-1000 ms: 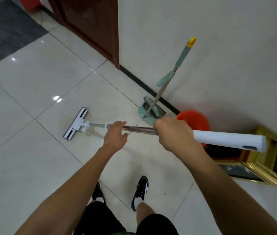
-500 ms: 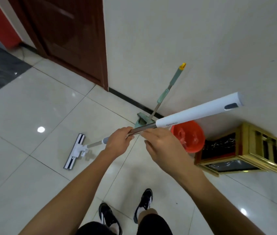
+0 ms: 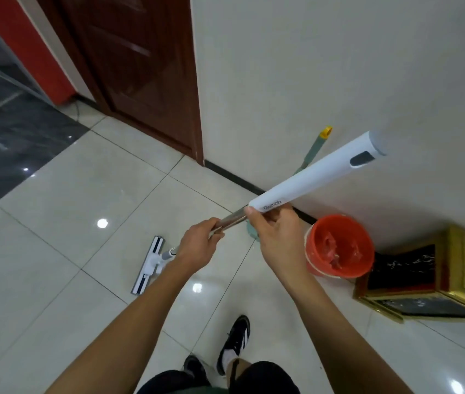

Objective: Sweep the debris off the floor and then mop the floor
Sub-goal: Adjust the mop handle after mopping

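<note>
The mopping step is judged to be in hand: the mop is held across the body by both hands, its flat head resting on the floor to the left, near the feet. The steel part of the pole is gripped by the left hand, fingers wrapped round it. The right hand is set at the lower end of the white grip, its fingers curled on the pole there. The broom is seen leaning against the far wall, so sweeping is taken as finished, though no debris can be made out either way. A red bucket stands just right of the hands, beside a gold-framed box. For the next move, the head is to be kept flat and pushed across the tiles in even strokes. Whether the head is wet cannot be told; a dip in the bucket may be called for first.
</note>
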A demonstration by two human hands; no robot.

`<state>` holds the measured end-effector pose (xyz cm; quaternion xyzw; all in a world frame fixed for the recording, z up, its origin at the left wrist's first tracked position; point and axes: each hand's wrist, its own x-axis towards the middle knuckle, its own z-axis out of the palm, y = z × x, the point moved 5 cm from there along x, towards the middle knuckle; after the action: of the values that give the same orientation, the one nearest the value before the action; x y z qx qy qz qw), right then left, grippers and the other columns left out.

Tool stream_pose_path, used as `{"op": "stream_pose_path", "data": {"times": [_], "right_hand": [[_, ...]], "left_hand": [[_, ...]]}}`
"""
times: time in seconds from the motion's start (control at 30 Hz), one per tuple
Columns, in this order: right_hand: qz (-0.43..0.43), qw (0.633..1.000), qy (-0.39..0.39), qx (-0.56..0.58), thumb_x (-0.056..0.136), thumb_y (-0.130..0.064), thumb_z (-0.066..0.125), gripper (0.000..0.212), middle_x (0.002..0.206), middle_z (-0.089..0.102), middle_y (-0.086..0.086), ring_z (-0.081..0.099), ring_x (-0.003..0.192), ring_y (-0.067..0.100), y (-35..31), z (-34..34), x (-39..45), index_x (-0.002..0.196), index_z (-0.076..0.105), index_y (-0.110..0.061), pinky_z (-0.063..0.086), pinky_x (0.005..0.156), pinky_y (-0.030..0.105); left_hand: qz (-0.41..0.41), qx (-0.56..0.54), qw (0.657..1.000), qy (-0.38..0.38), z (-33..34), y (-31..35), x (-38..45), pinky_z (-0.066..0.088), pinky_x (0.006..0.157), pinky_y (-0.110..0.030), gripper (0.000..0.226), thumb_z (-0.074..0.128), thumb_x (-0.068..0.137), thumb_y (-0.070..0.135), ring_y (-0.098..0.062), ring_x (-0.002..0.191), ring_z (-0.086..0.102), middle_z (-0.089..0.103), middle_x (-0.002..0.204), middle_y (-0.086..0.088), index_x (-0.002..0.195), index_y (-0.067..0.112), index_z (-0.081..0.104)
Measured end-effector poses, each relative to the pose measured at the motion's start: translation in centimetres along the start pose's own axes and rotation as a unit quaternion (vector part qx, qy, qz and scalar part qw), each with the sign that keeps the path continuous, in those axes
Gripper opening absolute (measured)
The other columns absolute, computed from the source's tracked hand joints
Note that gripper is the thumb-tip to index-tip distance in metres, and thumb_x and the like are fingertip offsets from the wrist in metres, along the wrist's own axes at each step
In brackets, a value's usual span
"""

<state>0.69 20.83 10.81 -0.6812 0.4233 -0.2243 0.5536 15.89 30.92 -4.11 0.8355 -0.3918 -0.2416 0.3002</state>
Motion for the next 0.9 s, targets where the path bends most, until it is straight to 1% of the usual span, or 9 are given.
{"op": "stream_pose_path", "data": {"times": [0.1, 0.2, 0.3, 0.37, 0.43, 0.47, 0.6, 0.77, 0.9], "right_hand": [[-0.017, 0.999, -0.009, -0.033, 0.089, -0.029, 0.075, 0.028, 0.092, 0.071, -0.008, 0.067, 0.084, -0.004, -0.6, -0.4, 1.9, 0.110, 0.068, -0.012, 0.047, 0.066, 0.004], [-0.020, 0.999, -0.028, -0.042, 0.087, -0.027, 0.077, 0.024, 0.085, 0.069, -0.009, 0.064, 0.074, -0.011, -1.0, -0.5, 3.5, 0.103, 0.069, -0.011, 0.044, 0.060, 0.002], [-0.024, 0.998, -0.049, -0.005, 0.086, -0.026, 0.078, 0.025, 0.087, 0.070, -0.002, 0.068, 0.078, 0.001, -1.3, 0.4, 4.5, 0.103, 0.069, -0.010, 0.049, 0.067, 0.011], [-0.030, 0.997, -0.070, 0.014, 0.087, -0.024, 0.077, 0.024, 0.093, 0.072, -0.001, 0.069, 0.087, 0.006, -1.5, 1.6, 5.0, 0.106, 0.068, -0.012, 0.054, 0.074, 0.015], [-0.042, 0.996, -0.084, 0.004, 0.088, -0.023, 0.076, 0.023, 0.094, 0.072, -0.003, 0.069, 0.090, 0.005, -2.0, 2.9, 5.7, 0.107, 0.068, -0.014, 0.055, 0.076, 0.016], [-0.048, 0.995, -0.090, -0.006, 0.089, -0.024, 0.076, 0.022, 0.093, 0.071, -0.005, 0.069, 0.089, 0.005, -2.4, 3.5, 6.2, 0.107, 0.068, -0.014, 0.054, 0.075, 0.016], [-0.062, 0.991, -0.115, -0.011, 0.089, -0.020, 0.075, 0.016, 0.084, 0.069, -0.005, 0.068, 0.080, 0.004, -5.1, 5.5, 9.2, 0.102, 0.069, -0.015, 0.053, 0.065, 0.015], [-0.083, 0.990, -0.114, -0.020, 0.087, -0.019, 0.075, 0.019, 0.080, 0.065, -0.005, 0.065, 0.070, 0.000, -9.0, 8.4, 13.4, 0.103, 0.066, -0.011, 0.047, 0.060, 0.012], [-0.087, 0.991, -0.091, -0.040, 0.082, -0.019, 0.078, 0.020, 0.084, 0.068, -0.006, 0.067, 0.076, 0.006, -11.7, 10.5, 17.3, 0.098, 0.066, -0.022, 0.056, 0.066, 0.025]], "left_hand": [[0.001, -0.003, 1.000, -0.004, -0.3, 0.2, 1.1, 0.044, 0.069, -0.023, 0.012, 0.060, 0.098, 0.034, -0.008, 0.079, 0.060, 0.063, 0.088, 0.012, 0.109, 0.029, 0.060], [-0.004, -0.014, 1.000, 0.002, -0.4, 0.1, 1.7, 0.053, 0.076, -0.030, 0.020, 0.060, 0.097, 0.038, -0.009, 0.086, 0.062, 0.066, 0.096, 0.012, 0.116, 0.031, 0.060], [-0.015, -0.015, 1.000, 0.006, -0.7, -0.5, 2.0, 0.054, 0.084, -0.032, 0.028, 0.059, 0.098, 0.038, -0.011, 0.095, 0.063, 0.068, 0.107, 0.009, 0.124, 0.030, 0.058], [-0.028, 0.002, 1.000, 0.007, -1.3, -1.0, 2.3, 0.049, 0.077, -0.020, 0.027, 0.058, 0.100, 0.034, -0.011, 0.094, 0.061, 0.067, 0.108, 0.008, 0.126, 0.025, 0.058], [-0.040, 0.024, 0.999, 0.016, -2.2, -1.5, 2.8, 0.036, 0.064, -0.008, 0.021, 0.056, 0.102, 0.030, -0.008, 0.084, 0.056, 0.063, 0.099, 0.010, 0.121, 0.022, 0.057], [-0.040, 0.027, 0.999, 0.022, -2.6, -1.6, 3.2, 0.033, 0.060, -0.009, 0.017, 0.056, 0.102, 0.029, -0.006, 0.078, 0.054, 0.060, 0.094, 0.011, 0.117, 0.022, 0.057], [-0.037, -0.006, 0.999, 0.036, -4.6, -2.4, 5.5, 0.032, 0.057, -0.013, 0.005, 0.057, 0.101, 0.026, 0.001, 0.067, 0.053, 0.055, 0.079, 0.015, 0.102, 0.026, 0.051], [-0.030, -0.040, 0.998, 0.042, -7.7, -2.9, 9.5, 0.032, 0.054, -0.015, 0.008, 0.056, 0.101, 0.029, -0.004, 0.061, 0.052, 0.054, 0.072, 0.013, 0.102, 0.025, 0.049], [-0.024, -0.059, 0.997, 0.039, -10.0, -3.3, 13.4, 0.030, 0.050, -0.016, 0.010, 0.055, 0.101, 0.033, -0.007, 0.056, 0.050, 0.053, 0.067, 0.008, 0.103, 0.025, 0.048]]}}
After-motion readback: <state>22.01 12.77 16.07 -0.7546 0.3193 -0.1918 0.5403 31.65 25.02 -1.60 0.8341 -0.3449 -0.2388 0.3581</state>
